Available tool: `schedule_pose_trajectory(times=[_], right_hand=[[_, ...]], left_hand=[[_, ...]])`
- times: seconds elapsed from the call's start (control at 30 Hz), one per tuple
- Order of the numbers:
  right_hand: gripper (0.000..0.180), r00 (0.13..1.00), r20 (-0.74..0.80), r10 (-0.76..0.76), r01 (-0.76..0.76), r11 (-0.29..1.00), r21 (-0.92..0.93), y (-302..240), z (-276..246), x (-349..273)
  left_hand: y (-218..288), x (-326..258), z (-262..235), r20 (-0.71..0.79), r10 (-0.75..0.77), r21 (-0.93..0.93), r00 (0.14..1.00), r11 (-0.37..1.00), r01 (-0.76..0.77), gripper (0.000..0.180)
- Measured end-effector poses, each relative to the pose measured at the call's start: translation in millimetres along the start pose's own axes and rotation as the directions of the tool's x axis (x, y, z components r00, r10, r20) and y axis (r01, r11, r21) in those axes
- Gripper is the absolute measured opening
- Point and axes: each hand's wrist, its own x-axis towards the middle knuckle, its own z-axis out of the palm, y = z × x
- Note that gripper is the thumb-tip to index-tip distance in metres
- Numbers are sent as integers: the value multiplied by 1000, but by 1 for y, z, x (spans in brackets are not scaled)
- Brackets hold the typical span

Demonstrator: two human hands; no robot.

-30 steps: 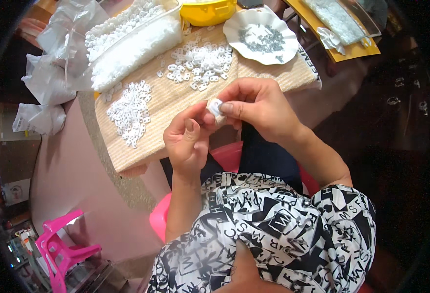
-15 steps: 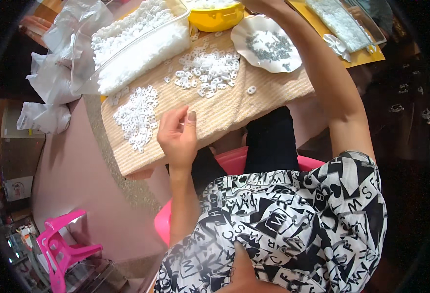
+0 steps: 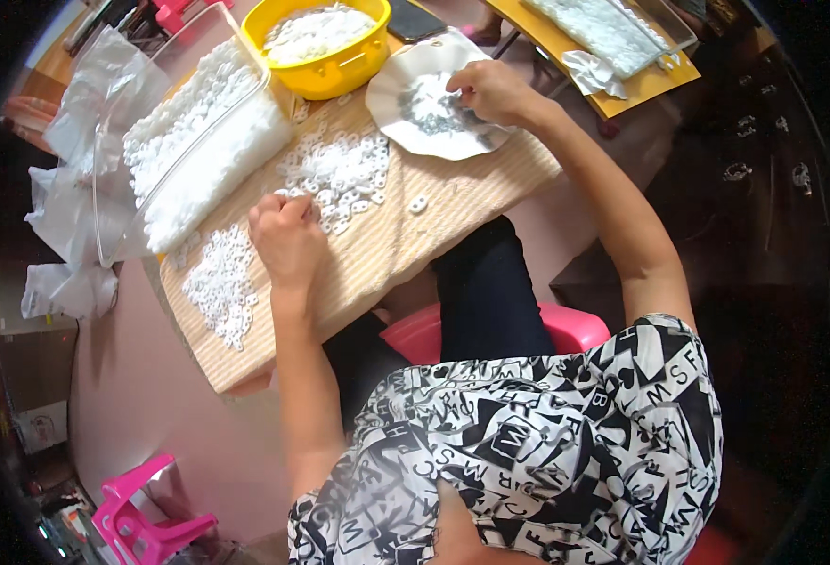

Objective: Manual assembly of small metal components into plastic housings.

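Observation:
My left hand (image 3: 288, 247) has its fingers curled down at the near left edge of a pile of small white plastic pieces with holes (image 3: 349, 169). What its fingertips pinch, if anything, is hidden. My right hand (image 3: 502, 94) is over a white plate with a wavy rim (image 3: 391, 118), its thumb and fingers together above small grey metal bits (image 3: 439, 115) lying there. Anything between those fingers is too small to make out. A second pile of white pieces (image 3: 222, 287) spreads to the left of my left hand. One single white piece (image 3: 419, 203) lies apart, nearer me.
A clear tub of white pieces (image 3: 198, 151) and a yellow basin of white parts (image 3: 325, 71) stand along the far side of the cloth-covered table (image 3: 462, 193). Behind the plate lies a dark phone (image 3: 413, 19). Plastic bags (image 3: 71, 217) hang at left; a pink stool (image 3: 146, 518) stands lower left.
The whole view has shifted and turned. My right hand has come from beside the yellow basin down to the plate. My left hand has moved from the bare cloth to the middle pile.

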Motion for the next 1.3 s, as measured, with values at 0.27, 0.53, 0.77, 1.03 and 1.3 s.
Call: schedule_pose_trajectory(times=[0.27, 0.53, 0.77, 1.03, 1.3], right_hand=[[17, 999, -35, 16, -17, 999, -30, -1, 11, 19], [17, 992, 40, 118, -119, 992, 41, -10, 16, 37], [18, 980, 192, 54, -15, 980, -201, -32, 16, 44], [12, 991, -125, 54, -48, 998, 48, -29, 14, 24], [10, 968, 34, 248, -205, 707, 677, -46, -4, -12]], left_hand=[[9, -9, -7, -93, -99, -273, 991, 959, 70, 10], [24, -37, -37, 46, -355, -513, 934, 794, 327, 9], [33, -46, -51, 111, -478, -801, 871, 476, 363, 8], [38, -58, -59, 407, -424, -897, 809, -18, 442, 9], [49, -60, -63, 565, -346, -815, 749, -374, 442, 12]])
